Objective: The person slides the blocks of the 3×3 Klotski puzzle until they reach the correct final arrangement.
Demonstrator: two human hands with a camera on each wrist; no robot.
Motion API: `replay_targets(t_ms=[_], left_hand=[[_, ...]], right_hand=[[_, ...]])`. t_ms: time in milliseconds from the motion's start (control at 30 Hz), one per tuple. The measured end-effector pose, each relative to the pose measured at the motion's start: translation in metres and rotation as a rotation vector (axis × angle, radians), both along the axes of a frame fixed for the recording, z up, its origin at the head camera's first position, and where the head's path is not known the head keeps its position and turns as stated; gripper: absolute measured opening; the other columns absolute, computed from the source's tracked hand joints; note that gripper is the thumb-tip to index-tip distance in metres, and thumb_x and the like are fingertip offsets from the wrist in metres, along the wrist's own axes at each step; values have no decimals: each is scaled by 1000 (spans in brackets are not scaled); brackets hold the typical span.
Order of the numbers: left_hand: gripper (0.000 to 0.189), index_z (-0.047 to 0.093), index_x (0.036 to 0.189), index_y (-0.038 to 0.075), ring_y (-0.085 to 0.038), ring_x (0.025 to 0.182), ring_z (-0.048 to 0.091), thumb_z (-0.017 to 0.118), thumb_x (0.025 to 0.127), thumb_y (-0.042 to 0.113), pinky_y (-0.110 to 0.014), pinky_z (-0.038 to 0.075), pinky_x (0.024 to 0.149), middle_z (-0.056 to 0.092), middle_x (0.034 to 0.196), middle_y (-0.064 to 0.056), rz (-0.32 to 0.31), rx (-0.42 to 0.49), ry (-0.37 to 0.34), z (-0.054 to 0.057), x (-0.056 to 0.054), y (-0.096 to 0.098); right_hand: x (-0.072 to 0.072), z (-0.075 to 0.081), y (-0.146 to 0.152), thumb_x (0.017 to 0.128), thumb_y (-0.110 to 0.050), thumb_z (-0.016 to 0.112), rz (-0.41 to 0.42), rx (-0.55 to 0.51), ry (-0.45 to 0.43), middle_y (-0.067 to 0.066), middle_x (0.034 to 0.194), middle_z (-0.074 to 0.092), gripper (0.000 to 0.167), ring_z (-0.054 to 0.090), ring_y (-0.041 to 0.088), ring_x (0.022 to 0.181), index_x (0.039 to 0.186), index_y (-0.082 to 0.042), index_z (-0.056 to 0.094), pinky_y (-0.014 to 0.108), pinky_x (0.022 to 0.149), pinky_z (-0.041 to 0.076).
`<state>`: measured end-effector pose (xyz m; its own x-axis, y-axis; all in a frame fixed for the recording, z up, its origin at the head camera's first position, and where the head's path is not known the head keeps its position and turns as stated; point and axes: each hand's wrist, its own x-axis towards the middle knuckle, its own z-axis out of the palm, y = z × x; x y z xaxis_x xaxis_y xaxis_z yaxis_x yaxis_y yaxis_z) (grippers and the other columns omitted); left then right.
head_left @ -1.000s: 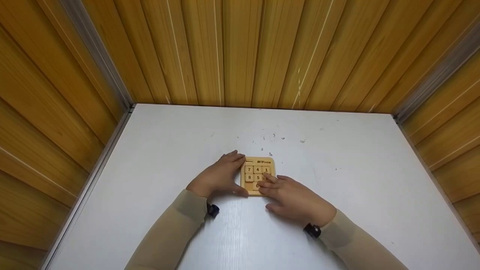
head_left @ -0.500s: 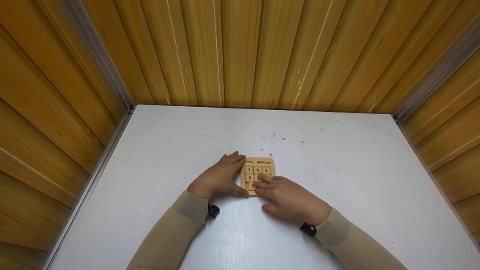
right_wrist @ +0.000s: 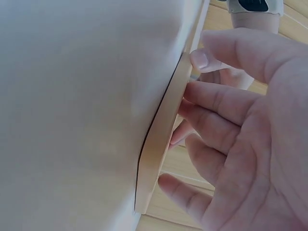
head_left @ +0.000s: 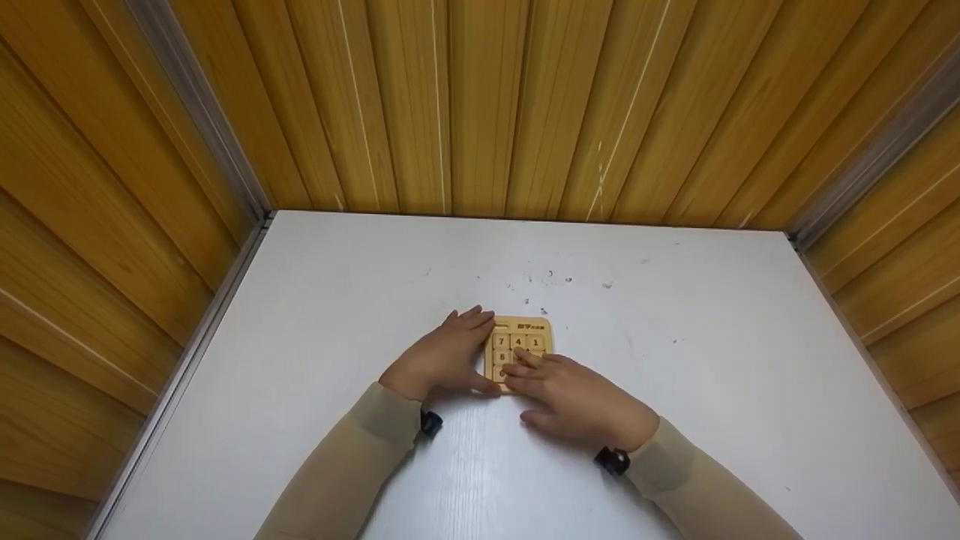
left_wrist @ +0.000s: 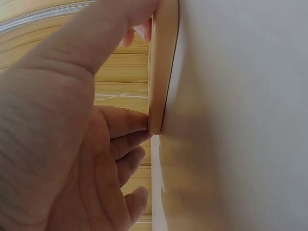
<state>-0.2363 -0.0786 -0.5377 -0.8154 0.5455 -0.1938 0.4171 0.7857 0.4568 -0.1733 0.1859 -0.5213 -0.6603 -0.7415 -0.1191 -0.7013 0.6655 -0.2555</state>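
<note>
A light wooden number sliding puzzle (head_left: 534,325) lies flat on the white table, its printed strip on the far side. My left hand (head_left: 444,355) holds its left side, thumb at the near corner and forefinger at the far corner; the left wrist view shows this grip on the puzzle's edge (left_wrist: 162,62). From the right, my right hand (head_left: 583,397) reaches over the tiles with its fingers extended, fingertips on the middle and lower rows. Tiles 7, 4 and 1 (head_left: 535,343) form the top row. The tile 0 (head_left: 502,373) sits at lower left, partly covered. Remaining tiles are hidden under the right fingers.
Small dark scuffs (head_left: 551,274) mark the white tabletop (head_left: 360,277) beyond the puzzle. Yellow wood-plank walls (head_left: 480,112) rise at the back and both sides, with metal strips in the corners. A dark wrist device (head_left: 613,460) sits at the right cuff.
The right hand has shifted left, and the tile 0 has slid left along the bottom row into the lower left corner. The left hand keeps its hold on the puzzle.
</note>
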Motion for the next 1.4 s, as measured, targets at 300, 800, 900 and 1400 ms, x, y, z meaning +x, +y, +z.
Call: replay_targets(t_ms=[300,800,900,1400], left_hand=[[126,29,180,10,-22,181,10,96,86,58,-46,10,148,20,192,1,-16,-17,-4,-2,2,3],[125,28,181,12,-20,180,10,96,86,58,-45,10,148,21,192,2,-6,-16,-30,-1,1,2],[124,28,181,12,-20,180,11,96,86,57,-45,10,148,21,191,2,-7,-16,-33,0,1,2],[125,28,181,16,-26,180,14,97,86,56,-50,19,147,19,192,6,35,3,-69,3,4,2]], right_hand=[[-6,1,19,112,-39,68,-51,-58,-27,-8,178,49,58,37,29,173,167,-24,58,61,141,33],[-4,-1,51,111,-33,70,-51,-21,25,-6,168,62,49,43,30,170,158,-20,68,61,137,39],[-2,-2,54,111,-34,70,-56,-14,29,-7,168,62,49,45,30,169,157,-19,69,62,136,39],[4,1,51,111,-32,70,-67,0,15,-3,169,61,48,49,31,166,156,-15,70,59,136,41]])
